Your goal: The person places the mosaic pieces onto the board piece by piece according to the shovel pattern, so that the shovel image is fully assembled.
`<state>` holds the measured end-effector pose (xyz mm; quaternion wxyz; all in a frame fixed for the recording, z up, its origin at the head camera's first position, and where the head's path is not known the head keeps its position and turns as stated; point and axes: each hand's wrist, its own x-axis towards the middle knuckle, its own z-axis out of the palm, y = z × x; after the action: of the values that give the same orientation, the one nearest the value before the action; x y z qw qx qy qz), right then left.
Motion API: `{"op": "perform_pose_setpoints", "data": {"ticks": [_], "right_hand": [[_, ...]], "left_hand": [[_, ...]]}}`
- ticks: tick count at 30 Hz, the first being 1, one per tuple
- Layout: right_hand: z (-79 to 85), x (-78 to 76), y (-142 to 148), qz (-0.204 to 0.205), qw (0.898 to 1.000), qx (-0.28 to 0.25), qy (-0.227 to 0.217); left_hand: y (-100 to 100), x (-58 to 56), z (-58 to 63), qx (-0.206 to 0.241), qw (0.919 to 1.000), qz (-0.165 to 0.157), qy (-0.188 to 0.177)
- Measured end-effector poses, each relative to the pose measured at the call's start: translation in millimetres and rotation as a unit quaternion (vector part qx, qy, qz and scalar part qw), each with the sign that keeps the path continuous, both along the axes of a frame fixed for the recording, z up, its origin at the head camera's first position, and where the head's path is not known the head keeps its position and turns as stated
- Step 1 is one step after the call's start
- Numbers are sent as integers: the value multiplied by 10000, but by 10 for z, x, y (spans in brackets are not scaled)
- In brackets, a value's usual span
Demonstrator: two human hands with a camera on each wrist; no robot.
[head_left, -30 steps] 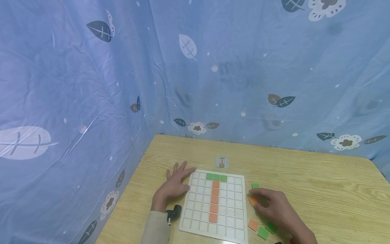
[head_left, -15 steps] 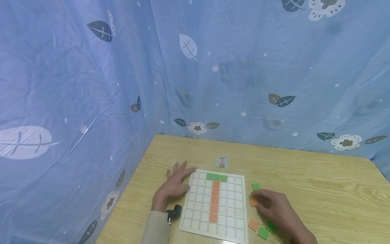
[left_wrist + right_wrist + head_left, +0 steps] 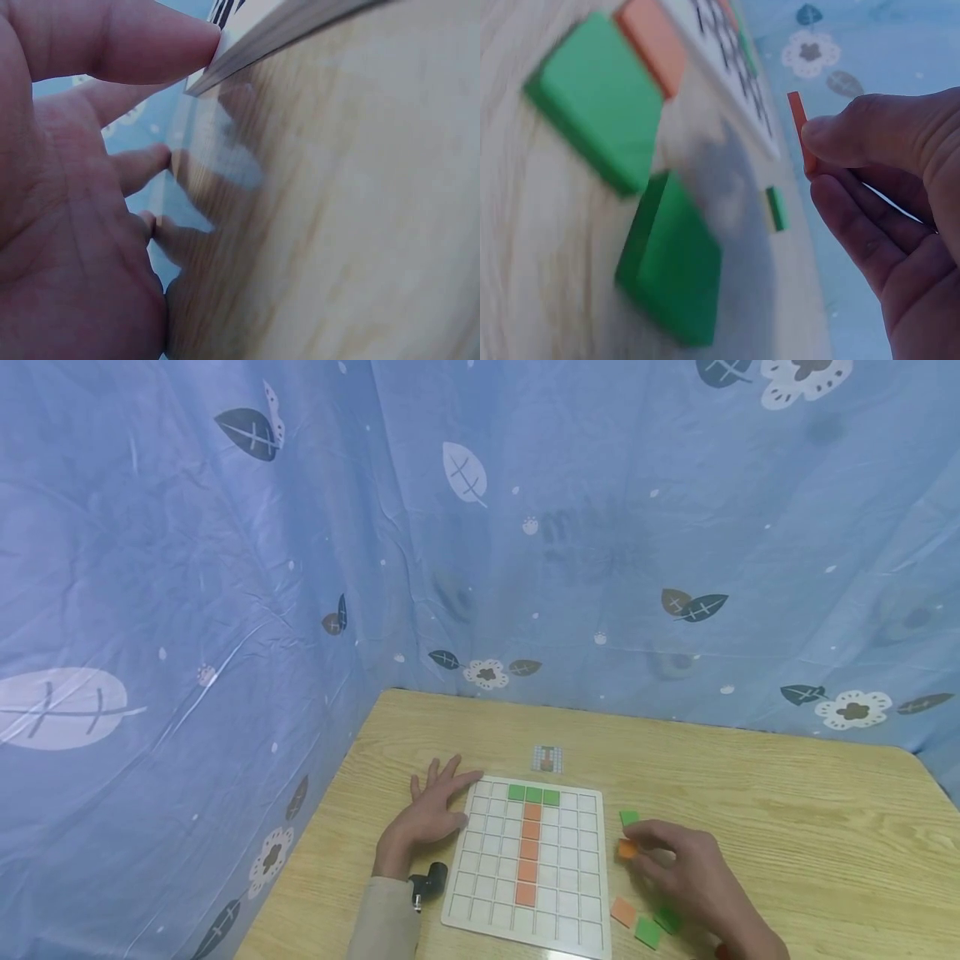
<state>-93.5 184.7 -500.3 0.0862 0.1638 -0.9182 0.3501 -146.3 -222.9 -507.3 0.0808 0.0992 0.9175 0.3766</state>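
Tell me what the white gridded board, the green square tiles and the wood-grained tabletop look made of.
White gridded board: perhaps coated wood or plastic, smooth; its pale edge looks faintly streaked.
Green square tiles: maybe painted wood or plastic, fairly matte; even colour, softened corners.
Wood-grained tabletop: apparently wood or wood-effect laminate, glossy; brown grain streaks, and it mirrors the left hand.

This is a curtained nook, patterned blue fabric (image 3: 570, 577) hanging behind and beside a table (image 3: 787, 810).
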Motion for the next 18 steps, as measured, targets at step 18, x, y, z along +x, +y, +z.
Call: {"op": "perform_pose_setpoints", "data": {"ticks": [18], "right_hand": [[128,101,-520,520,9967,-612,-81]], "left_hand": [[-7,-2,1,11,10000,-9,9]]}}
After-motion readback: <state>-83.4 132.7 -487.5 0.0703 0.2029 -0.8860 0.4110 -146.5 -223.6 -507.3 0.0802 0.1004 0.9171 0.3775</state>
